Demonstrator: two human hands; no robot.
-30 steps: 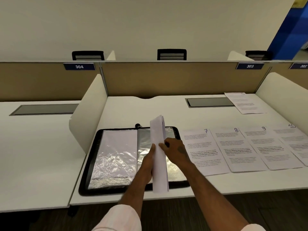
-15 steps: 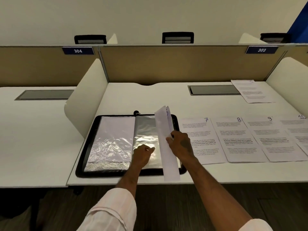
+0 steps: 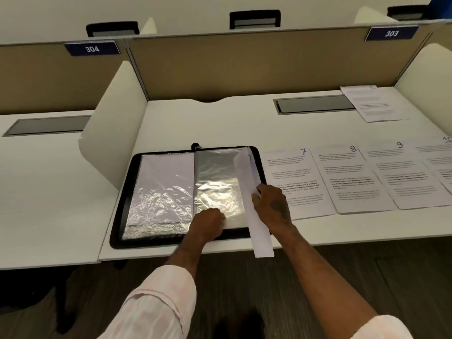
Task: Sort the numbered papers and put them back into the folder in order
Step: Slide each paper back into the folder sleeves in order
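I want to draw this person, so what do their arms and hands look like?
The left sleeve and right sleeve are pale pink and pushed up, leaving the forearms bare. The left hand and right hand wear no gloves, and no watch or rings show. A dark mark, maybe a tattoo, sits on the right hand's back.

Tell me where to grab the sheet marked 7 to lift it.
I'd pinch the sheet marked 7 at its near right corner, coming from the desk front. It lies flat, the right hand covers its near left part, and sheet 8 flanks its right edge.
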